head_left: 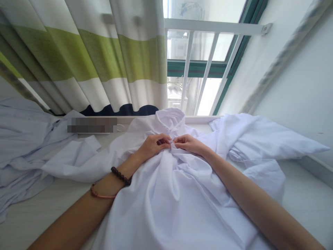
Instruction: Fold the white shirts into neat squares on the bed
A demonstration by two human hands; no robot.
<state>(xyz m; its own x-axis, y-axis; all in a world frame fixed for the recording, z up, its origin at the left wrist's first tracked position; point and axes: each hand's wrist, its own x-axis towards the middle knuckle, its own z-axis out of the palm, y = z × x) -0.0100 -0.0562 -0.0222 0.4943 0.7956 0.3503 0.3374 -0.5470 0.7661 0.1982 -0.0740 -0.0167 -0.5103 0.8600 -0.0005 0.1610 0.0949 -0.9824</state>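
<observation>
A white collared shirt [182, 194] lies spread out in front of me, its collar [170, 118] pointing away toward the window. Just below the collar, both hands meet at the front opening. My left hand [156, 144] pinches the placket from the left, thumb and fingers closed on the cloth. From the right, my right hand [188, 143] pinches the placket's other side, its fingertips almost touching the left ones. Any button between the fingertips is hidden or too small to make out. The cloth gathers into folds below my hands.
More crumpled white clothing [23, 139] lies at the left. A folded white garment [262, 135] rests at the right by the wall. Behind are a green-and-white curtain [99, 59], a white railing [203, 26] and a window. A blurred-out object [91, 125] lies near the sill.
</observation>
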